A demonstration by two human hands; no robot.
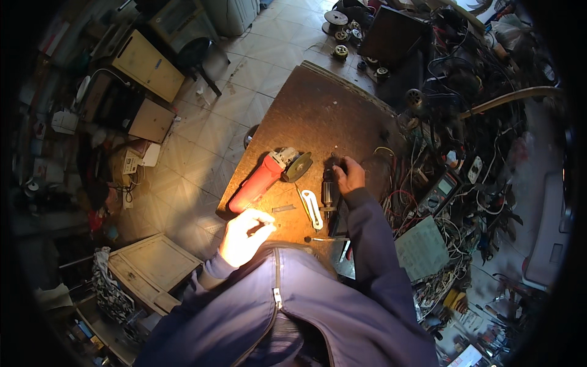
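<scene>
Start from the tabletop [318,104]: a dark brown board, bare across its far half, with everything you are working on crowded along the near edge and a tangle of wires and tools spilling in from its right side. Keep the work on the bare wood, away from that tangle, so small parts cannot roll into it.

The red angle grinder [264,177] lies on its side at the near left, its disc end pointing toward the middle of the board. It sits well apart from both hands; leave it lying flat where it is, I would judge, so it does not rock while you handle the smaller piece.

Your right hand [350,175] reaches out over the tabletop and rests on the top end of the motor armature [328,194], a dark cylinder standing on the board just right of the grinder's disc. The fingers curl over it, but whether the grip is closed around it or only touching I cannot tell. Hold it by the body, not the shaft.

Your left hand [243,235] hovers at the near edge in bright light, fingers pressed together as if pinching something tiny; what it is cannot be made out.

Between the hands lies the white flat wrench [312,208], beside a thin yellow-handled tool.
</scene>
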